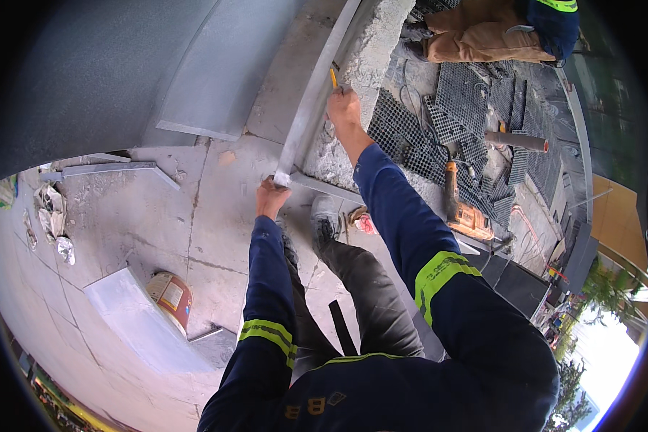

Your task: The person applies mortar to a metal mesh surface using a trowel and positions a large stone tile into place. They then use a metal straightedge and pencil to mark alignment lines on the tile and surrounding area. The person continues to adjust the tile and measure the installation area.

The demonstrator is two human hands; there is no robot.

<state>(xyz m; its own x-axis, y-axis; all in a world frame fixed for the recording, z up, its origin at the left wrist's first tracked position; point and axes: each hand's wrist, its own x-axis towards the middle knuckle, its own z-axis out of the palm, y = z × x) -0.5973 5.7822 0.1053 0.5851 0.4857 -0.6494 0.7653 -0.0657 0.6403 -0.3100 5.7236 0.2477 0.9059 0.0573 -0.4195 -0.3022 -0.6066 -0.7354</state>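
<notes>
1. Nearest, well behind the fingers, one navy jacket is showing printed lettering on its chest and a yellow-green band on each sleeve.
2. The left hand is gripping the near end of one long grey bar, its fingers closing on that end; the bar is running forward from them, past the right fingers.
3. The right hand is pinching one slim yellow stick in closed fingers, beside the bar's right edge.
4. Just behind the left fingers and to their right, one grey shoe is standing on the floor; a second is showing only partly.
5. Alongside the right fingers, one pale concrete block is presenting a rough, broken edge.
6. Left of the left fingers, paved floor is spreading out, giving sideways room; ahead, one grey panel is ending in a sharp corner.
7. Behind and left of the left fingers, one red bucket is bearing a label too small to read.
8. Right of the right fingers, black grid mats are overlapping too much for counting; one orange power tool is lying nearby.
9. Farther off, ahead and right of the right fingers, one other person is wearing tan trousers.
</notes>
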